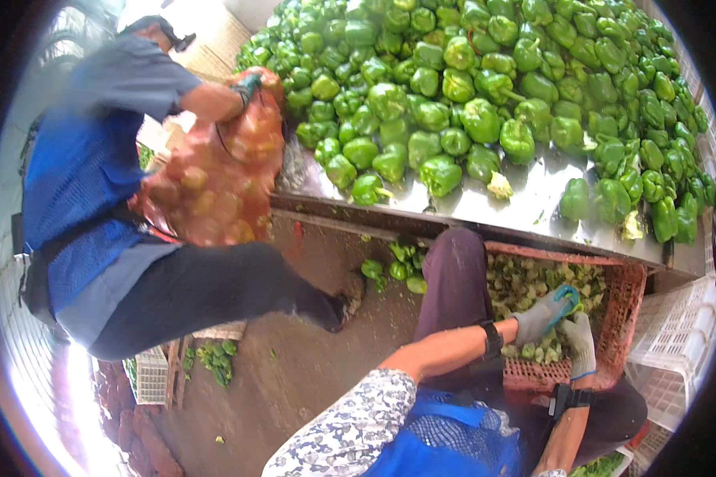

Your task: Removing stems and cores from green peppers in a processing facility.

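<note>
My left hand [539, 316], in a grey glove, is closed over the pink crate [627, 318]. Something bright blue shows at its fingers; I cannot tell whether it is glove coating or a tool. Close against it is my right hand [579, 340], in a pale glove with a blue cuff, its fingers closed too. Between them shows a bit of green pepper [574, 308], mostly hidden by the fingers. Below both hands, pale green pepper cores [525, 278] fill much of the crate.
A metal table [525, 195] heaped with green peppers [477, 119] stands ahead. At left, a co-worker [95, 183] grips a full red mesh sack [215, 183]. Loose peppers [402, 266] lie on the floor beside my knee. White crates [664, 342] stand at right.
</note>
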Tool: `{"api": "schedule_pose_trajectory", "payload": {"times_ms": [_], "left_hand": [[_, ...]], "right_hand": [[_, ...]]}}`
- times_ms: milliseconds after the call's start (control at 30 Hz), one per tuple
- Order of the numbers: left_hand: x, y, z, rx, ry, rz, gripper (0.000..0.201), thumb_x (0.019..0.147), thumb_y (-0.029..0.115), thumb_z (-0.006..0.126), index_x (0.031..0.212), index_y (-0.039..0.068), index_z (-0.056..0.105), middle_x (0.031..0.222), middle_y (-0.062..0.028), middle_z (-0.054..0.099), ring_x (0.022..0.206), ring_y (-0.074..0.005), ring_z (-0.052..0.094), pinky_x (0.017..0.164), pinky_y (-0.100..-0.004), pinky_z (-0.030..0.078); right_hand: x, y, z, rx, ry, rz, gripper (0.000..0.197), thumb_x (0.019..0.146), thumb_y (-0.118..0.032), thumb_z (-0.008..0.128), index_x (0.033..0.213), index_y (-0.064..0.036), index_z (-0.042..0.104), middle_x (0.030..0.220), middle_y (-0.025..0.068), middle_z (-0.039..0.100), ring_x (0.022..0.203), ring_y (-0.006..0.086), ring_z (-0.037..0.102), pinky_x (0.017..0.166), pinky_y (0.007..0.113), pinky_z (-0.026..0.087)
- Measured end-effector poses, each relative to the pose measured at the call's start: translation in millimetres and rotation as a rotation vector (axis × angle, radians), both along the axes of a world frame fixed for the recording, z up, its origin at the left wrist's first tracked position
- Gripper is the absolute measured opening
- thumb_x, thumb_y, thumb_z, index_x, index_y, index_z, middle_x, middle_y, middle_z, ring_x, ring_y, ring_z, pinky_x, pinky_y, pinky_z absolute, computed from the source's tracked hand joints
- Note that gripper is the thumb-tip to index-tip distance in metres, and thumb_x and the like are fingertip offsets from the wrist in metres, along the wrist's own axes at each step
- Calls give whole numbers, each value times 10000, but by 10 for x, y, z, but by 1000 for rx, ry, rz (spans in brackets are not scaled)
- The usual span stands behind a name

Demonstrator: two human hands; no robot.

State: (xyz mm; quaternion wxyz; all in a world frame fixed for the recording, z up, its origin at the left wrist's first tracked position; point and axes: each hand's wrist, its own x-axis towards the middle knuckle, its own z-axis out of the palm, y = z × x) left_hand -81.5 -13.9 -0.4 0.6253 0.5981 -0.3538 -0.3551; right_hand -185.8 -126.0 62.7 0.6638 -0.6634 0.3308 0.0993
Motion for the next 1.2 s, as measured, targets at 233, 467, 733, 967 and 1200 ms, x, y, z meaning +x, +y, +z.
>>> {"api": "schedule_pose_trajectory", "payload": {"times_ms": [233,467,733,967,1200], "left_hand": [[-9,0,45,-70,-31,61,251,1017,280,556,1084,41,596,943,-50,597,854,-121,519,769,-299,473],[-28,40,476,93,331,10,291,1013,263,525,1124,-2,571,1014,-161,623,887,-237,561,854,-378,487],[-50,61,664,144,452,16,263,988,259,553,1106,27,591,947,-88,615,836,-168,546,777,-335,489],[-47,71,671,173,489,56,225,992,250,548,1082,50,598,907,-47,586,795,-128,519,728,-301,479],[-2,167,803,130,527,90,211,1007,246,553,1115,69,589,926,-12,574,797,-101,494,686,-275,462]], "right_hand": [[13,130,104,140,33,-117,166,854,-181,663,756,-84,570,546,-24,500,380,73,410,360,250,285],[-69,20,65,70,80,-21,216,832,-206,677,705,-85,550,552,-19,498,401,70,404,370,254,280],[-176,56,-55,82,-71,-103,186,839,-179,654,728,-86,538,562,-9,498,372,75,392,347,250,306],[-111,140,47,121,5,-150,188,855,-167,651,726,-87,540,568,-13,506,375,70,401,354,246,301],[-76,62,-123,-28,-19,-43,148,889,-169,654,778,-86,601,576,-32,523,393,69,423,370,258,312]]}}
